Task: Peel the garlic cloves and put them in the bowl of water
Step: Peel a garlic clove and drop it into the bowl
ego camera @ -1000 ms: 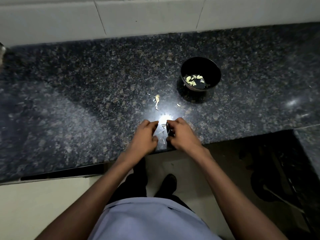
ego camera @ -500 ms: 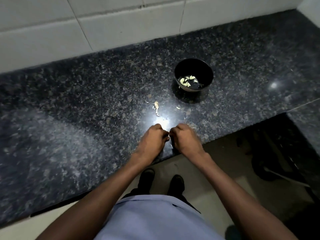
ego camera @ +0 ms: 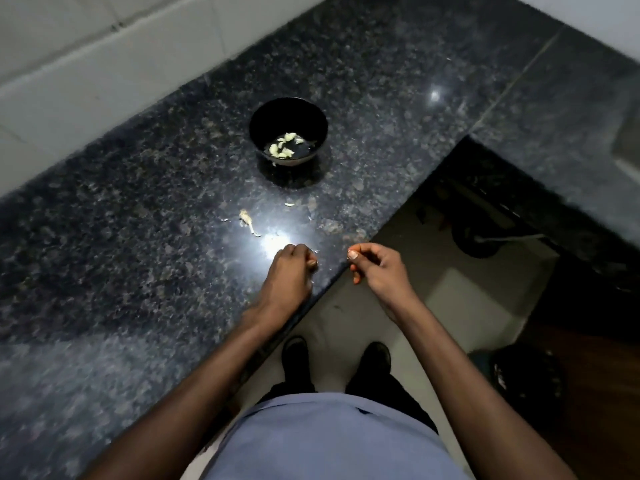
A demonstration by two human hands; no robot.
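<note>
Standing at a speckled dark granite counter [ego camera: 138, 209], a person in a pale blue shirt [ego camera: 329, 441] works near its front edge. A black bowl [ego camera: 288, 131] sits on the counter well beyond the hands, holding water and several peeled garlic cloves [ego camera: 282, 147]. The left hand [ego camera: 289, 271], on the bowl's near side and over the counter, is curled into a fist; whatever it grips is hidden. The right hand [ego camera: 377, 268] hangs just off the counter's edge, loosely curled, thumb and forefinger pinched together, though anything between them is too small to tell. Scraps of garlic skin [ego camera: 247, 221] lie between the bowl and the left hand, beside a bright glare.
</note>
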